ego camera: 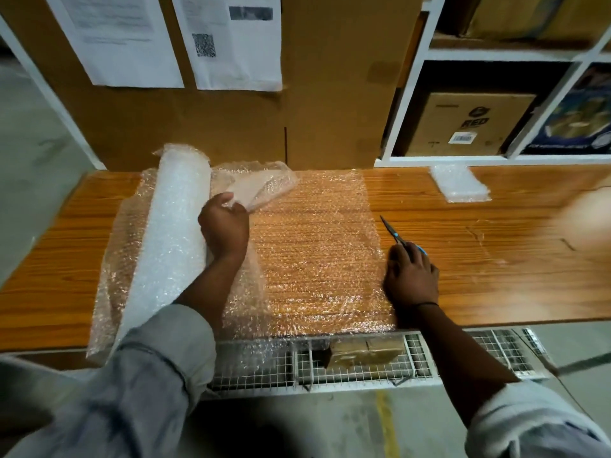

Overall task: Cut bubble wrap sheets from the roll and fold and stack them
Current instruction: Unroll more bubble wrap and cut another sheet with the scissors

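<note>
A roll of bubble wrap [172, 233] lies on the left of the wooden table [496, 259], running front to back. A clear sheet [317, 252] spreads from it to the right, flat on the table. My left hand [224, 226] pinches a lifted, crumpled part of the sheet beside the roll. My right hand [411, 276] rests at the sheet's right edge and grips blue-handled scissors [393, 233], blades pointing away from me. A folded stack of bubble wrap [459, 182] sits at the table's back right.
Cardboard [297, 110] with taped papers stands behind the table. White shelves [496, 54] at the right hold a brown box [466, 125]. A wire mesh rack [363, 361] runs under the table's front edge. Grey floor shows below.
</note>
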